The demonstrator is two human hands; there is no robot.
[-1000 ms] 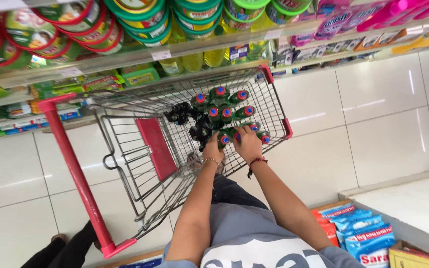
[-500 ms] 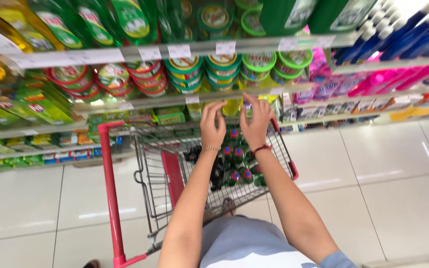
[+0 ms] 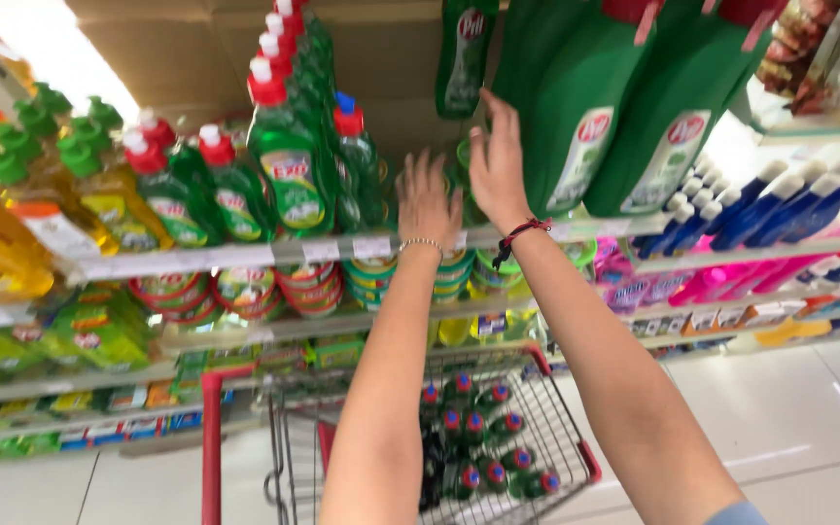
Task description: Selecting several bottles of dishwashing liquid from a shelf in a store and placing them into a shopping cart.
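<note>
Left hand (image 3: 427, 202): raised to the upper shelf (image 3: 196, 259), fingers spread, grip open and holding nothing; it hovers just in front of the green bottles with red caps (image 3: 289, 165).
Right hand (image 3: 498, 160): higher and a little to the right, palm toward the shelf, grip open and empty, at the left edge of the large green refill pouches (image 3: 624, 107).
Goods nearest the hands: the bottle row stands upright on the upper shelf, packed close, left of the left hand; the pouches hang or stand to the right.
Risk, toppling: the bottles touch one another, so pulling one from the middle could, I judge, tip its neighbours off the shelf edge.
Risk, slipping: the pouches look soft and bulky; a one-handed grip on an edge may let one slide.
Risk, fall path: the shopping cart (image 3: 576, 442) sits directly below, already carrying small bottles (image 3: 478, 442), so a dropped item would land on them.
In the way: round green tubs (image 3: 454, 277) on the next shelf down, the shelf's price-tag rail, and the blue bottles (image 3: 760, 209) far right.
Unclear: whether either hand touches anything yet.
</note>
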